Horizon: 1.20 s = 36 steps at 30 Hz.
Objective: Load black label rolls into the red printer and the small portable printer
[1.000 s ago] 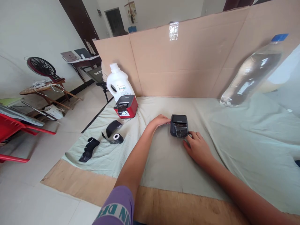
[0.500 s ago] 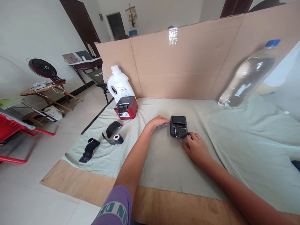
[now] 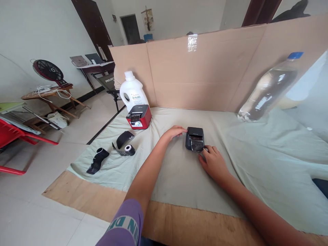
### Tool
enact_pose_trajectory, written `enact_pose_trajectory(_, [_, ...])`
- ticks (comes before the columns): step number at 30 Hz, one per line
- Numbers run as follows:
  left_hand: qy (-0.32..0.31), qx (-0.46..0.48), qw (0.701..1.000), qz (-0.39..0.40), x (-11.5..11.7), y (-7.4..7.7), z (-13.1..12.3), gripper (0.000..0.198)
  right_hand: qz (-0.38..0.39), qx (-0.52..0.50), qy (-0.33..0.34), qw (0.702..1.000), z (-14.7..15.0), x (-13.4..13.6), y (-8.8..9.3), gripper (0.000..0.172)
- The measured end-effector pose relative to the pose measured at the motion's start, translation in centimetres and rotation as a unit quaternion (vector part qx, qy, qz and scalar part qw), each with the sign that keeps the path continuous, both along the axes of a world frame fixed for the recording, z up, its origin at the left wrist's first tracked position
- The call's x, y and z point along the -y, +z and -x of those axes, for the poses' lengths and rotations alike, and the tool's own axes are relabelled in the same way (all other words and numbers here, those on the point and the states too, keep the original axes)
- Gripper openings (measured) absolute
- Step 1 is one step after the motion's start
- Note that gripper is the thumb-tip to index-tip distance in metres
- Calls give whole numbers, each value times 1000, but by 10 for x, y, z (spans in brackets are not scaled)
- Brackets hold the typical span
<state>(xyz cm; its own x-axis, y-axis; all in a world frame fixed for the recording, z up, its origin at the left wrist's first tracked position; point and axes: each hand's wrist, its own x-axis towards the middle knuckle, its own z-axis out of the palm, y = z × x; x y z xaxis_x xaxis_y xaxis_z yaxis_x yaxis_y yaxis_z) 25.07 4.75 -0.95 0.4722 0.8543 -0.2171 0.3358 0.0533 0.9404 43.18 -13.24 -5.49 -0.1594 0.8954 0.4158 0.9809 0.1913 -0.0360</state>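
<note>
A small black portable printer (image 3: 189, 141) lies on the cloth in front of me, with a glossy dark strip (image 3: 197, 144) over its front. At its upper left corner my left hand (image 3: 176, 131) rests, fingers stretched toward the edge and the fingertips touching it or very close. My right hand (image 3: 214, 162) is at the lower right corner, its bent fingers closed against the printer's edge, thumb just below. To the left stands a red and black printer (image 3: 145, 119) with a similar dark strip. Nearer lie a black roll with a white core (image 3: 130, 149), a curved black cover (image 3: 124, 138) and another black roll (image 3: 99, 159).
A white detergent jug (image 3: 134, 92) stands behind the red printer. Cardboard (image 3: 192, 82) walls off the back. At the right a large clear bottle with a blue cap (image 3: 271, 89) leans. Wrinkled pale cloth (image 3: 184, 184) covers the wooden board (image 3: 184, 217), whose front edge is bare.
My left fingers have straightened a little and sit slightly higher at the printer's corner. My right hand stays at its lower corner. The camera view has shifted slightly.
</note>
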Motion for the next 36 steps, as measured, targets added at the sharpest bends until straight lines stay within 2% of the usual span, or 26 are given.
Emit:
enact_pose_trajectory(9, [96,104,986,-85,1,-17,-20,25,5,-5,-3,1000,1,0,1,18])
enact_pose_trajectory(12, [106,123,982,-97,-1,-22,-23,20,8,-4,-7,1000,2,1,2,19])
enact_pose_trajectory(26, [85,91,985,-122,-11,-40,-27,28,13,-14,-7,1000,1,0,0,18])
enact_pose_trajectory(31, [62,70,986,-138,-6,-38,-26,27,6,-17,-3,1000,0,-1,-1,19])
enact_pose_trajectory(36, [41,-20,976,-215,1,-33,-25,30,-1,-10,-5,1000,0,-1,-2,19])
